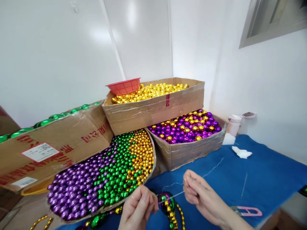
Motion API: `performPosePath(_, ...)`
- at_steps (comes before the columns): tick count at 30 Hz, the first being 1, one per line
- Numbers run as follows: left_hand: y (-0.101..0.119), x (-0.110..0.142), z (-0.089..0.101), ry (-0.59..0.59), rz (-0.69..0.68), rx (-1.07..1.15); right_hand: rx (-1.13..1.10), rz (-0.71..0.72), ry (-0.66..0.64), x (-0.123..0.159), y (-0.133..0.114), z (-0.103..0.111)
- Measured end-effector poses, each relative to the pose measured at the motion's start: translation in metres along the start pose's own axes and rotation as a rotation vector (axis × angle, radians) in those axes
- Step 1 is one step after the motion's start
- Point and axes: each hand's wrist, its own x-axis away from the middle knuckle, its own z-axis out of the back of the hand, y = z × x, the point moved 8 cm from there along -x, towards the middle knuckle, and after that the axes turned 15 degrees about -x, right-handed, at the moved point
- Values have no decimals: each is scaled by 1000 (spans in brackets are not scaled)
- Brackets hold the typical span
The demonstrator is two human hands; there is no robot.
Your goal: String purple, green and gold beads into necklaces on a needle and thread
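Observation:
My left hand (140, 207) is closed, its fingers pinched on a thin white thread (176, 194). Across from it, my right hand (200, 196) is also closed on this thread, which runs taut between the two. A loose length of thread trails past the right hand onto the blue cloth (268, 169). Just below the thread lie a large dark green and purple bead (168, 200) and a string of gold beads (172, 217), partly hidden by my left hand. Pink-handled thread snips (249, 211) rest to the right of my right forearm.
An open container of purple, green and gold beads (115, 172) stands at left. Behind are boxes of gold beads (155, 91), purple and gold beads (187, 127), and large green beads (45, 122). A red basket (124, 86), crumpled tissue (241, 152) and pink cup (233, 124) are also there.

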Motion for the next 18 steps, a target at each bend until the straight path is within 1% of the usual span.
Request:
performPosePath(1,7,-1,-2,13,-34,-25,129,27,8,0,-6,-1)
performPosePath(2,15,-3,-6,18,-77,-47,330,66,1,-1,-12,-5)
performPosePath(3,24,-4,-11,10,-124,-65,599,120,-29,-2,-20,-12)
performPosePath(5,43,-8,-24,-38,-212,-102,1262,276,-143,-3,-30,-37)
performPosePath(6,53,-9,-30,-67,-247,-121,1545,351,-209,-2,-32,-49)
performPosePath(7,62,-11,-36,-93,-275,-132,1737,407,-269,-2,-33,-60)
performPosePath(8,71,-12,-41,-115,-295,-127,1858,449,-311,-3,-35,-70)
performPosePath(9,82,-14,-44,-131,-313,-107,1927,477,-337,-4,-39,-78)
performPosePath(12,120,-17,-50,-151,-375,-39,1989,567,-399,-8,-63,-109)
performPosePath(18,218,-13,-61,-195,-579,-79,2037,839,-492,-18,-126,-186)
